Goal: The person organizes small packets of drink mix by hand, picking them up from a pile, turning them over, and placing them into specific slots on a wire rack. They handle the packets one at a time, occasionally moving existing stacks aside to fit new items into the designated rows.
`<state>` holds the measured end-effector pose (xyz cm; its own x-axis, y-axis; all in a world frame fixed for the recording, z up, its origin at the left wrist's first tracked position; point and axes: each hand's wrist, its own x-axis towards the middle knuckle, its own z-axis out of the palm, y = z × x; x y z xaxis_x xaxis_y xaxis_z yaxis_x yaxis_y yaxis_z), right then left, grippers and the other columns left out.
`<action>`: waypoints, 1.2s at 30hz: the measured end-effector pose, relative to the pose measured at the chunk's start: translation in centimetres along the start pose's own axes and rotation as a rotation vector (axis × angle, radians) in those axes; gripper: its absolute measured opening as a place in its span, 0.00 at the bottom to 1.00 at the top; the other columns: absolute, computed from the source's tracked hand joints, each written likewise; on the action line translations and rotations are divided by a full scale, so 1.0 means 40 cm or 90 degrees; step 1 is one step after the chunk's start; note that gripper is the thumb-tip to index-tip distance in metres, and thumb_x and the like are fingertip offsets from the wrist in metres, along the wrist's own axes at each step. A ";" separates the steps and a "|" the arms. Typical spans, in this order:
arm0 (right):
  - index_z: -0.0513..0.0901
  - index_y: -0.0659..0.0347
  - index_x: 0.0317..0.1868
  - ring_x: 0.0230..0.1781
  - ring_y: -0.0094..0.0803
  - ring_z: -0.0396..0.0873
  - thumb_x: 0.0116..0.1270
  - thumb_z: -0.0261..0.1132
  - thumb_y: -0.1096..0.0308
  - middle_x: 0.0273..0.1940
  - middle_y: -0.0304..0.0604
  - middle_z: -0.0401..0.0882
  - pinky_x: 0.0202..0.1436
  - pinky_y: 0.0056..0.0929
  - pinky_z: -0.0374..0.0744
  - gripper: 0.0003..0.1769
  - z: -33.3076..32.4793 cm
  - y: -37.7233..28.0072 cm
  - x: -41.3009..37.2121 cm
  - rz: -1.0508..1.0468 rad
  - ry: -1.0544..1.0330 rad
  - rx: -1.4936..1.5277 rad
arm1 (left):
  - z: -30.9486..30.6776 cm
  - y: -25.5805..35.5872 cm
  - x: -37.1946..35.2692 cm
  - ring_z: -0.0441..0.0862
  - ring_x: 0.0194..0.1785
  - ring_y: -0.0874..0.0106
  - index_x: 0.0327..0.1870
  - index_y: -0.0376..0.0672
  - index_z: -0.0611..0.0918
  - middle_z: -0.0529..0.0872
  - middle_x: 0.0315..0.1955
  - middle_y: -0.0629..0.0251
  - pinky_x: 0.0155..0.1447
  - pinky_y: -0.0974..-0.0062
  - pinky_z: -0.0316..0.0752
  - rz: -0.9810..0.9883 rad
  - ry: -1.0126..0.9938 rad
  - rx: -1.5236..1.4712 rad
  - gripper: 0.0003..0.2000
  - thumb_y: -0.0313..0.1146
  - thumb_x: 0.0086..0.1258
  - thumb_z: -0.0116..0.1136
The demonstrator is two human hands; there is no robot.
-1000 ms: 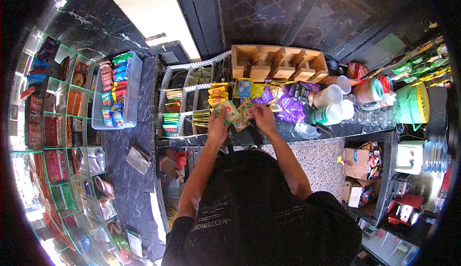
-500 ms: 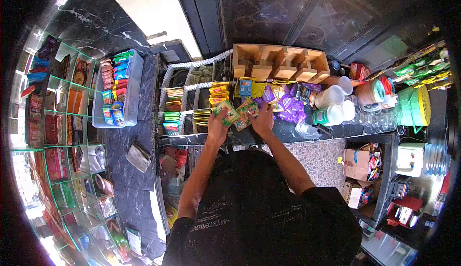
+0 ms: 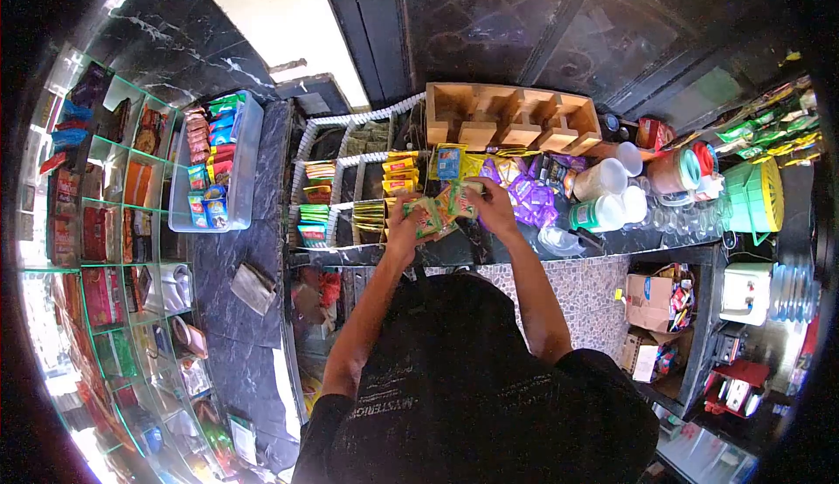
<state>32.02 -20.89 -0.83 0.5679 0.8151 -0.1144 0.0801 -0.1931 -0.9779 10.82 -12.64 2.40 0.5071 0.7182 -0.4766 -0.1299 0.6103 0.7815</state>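
Green-and-yellow sachets point(image 3: 426, 219) are in my left hand point(image 3: 403, 231), its fingers closed on their left side. My right hand point(image 3: 494, 207) grips another green sachet point(image 3: 464, 197), close beside the first ones at the counter's front edge. Just behind my hands lie yellow packets and a blue packet point(image 3: 448, 163). Purple sachets point(image 3: 531, 200) are heaped to the right of my right hand. Left of my left hand, upright sachets in yellow point(image 3: 400, 169) and green point(image 3: 367, 216) fill compartments of a white-edged divided rack point(image 3: 347, 160). The printing on the held sachets is too small to read.
A wooden compartment box point(image 3: 511, 100) stands at the back. Plastic jars point(image 3: 600, 178) and a green bucket point(image 3: 749, 196) are on the right. To the left sit a clear bin point(image 3: 247, 165) of packets and glass shelves point(image 3: 131, 261). A folded cloth-like item point(image 3: 253, 288) lies on the left counter.
My right hand has risen slightly and shifted right, lifting a green sachet with it. My left hand has moved a little down and right, and the sachets it holds have tilted.
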 end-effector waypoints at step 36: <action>0.87 0.60 0.51 0.44 0.43 0.86 0.68 0.69 0.54 0.44 0.53 0.88 0.50 0.39 0.81 0.20 -0.003 0.192 -0.077 0.073 0.142 -0.312 | -0.039 0.038 -0.014 0.85 0.52 0.70 0.63 0.38 0.75 0.84 0.50 0.60 0.50 0.68 0.84 0.029 0.016 -0.130 0.16 0.24 0.76 0.55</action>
<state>31.00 -24.94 -7.97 0.7513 0.6483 -0.1236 0.3489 -0.5491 -0.7594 9.00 -11.57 3.22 0.4754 0.7533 -0.4545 -0.3235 0.6300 0.7060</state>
